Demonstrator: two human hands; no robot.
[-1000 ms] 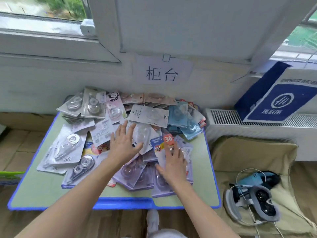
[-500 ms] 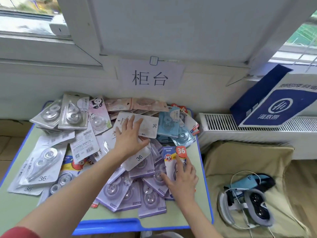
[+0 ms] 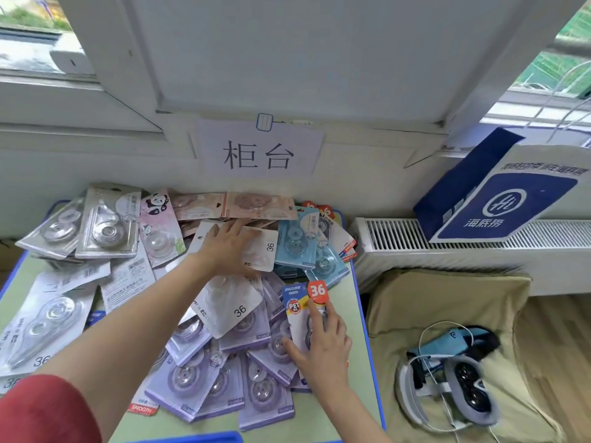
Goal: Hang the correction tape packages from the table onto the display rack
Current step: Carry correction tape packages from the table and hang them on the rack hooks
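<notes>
Step in hand: picking packages out of the pile. No display rack is in view.

My left hand (image 3: pixel 225 251) lies flat on a white package marked 36 (image 3: pixel 265 251) at the back of the pile, with the fingers straight and spread and nothing gripped. My right hand (image 3: pixel 323 343) rests on the blue-and-white package with the red 36 tag (image 3: pixel 297 310). Its fingers are extended along the card, and the thumb is out to the side on the purple packs. I cannot tell whether any finger has got under an edge.

Method note: the packs overlap and look slippery. I judge it best to slide each chosen card clear of its neighbours, then pinch it near the hang hole so it is ready for a hook. Dragging could push packs off the table (image 3: pixel 313 425).

Count, visible only:
- white "36" packs (image 3: pixel 230 302): 2
- purple packs (image 3: pixel 185 383): at least 7
- light blue packs (image 3: pixel 295 235): at least 2
- panda pack (image 3: pixel 156 219): 1
- tan packs (image 3: pixel 256 206): at least 2
- clear silver-wheel packs (image 3: pixel 107 225) at back left: 2
- large clear packs (image 3: pixel 44 327) at front left: at least 2, stacked
</notes>
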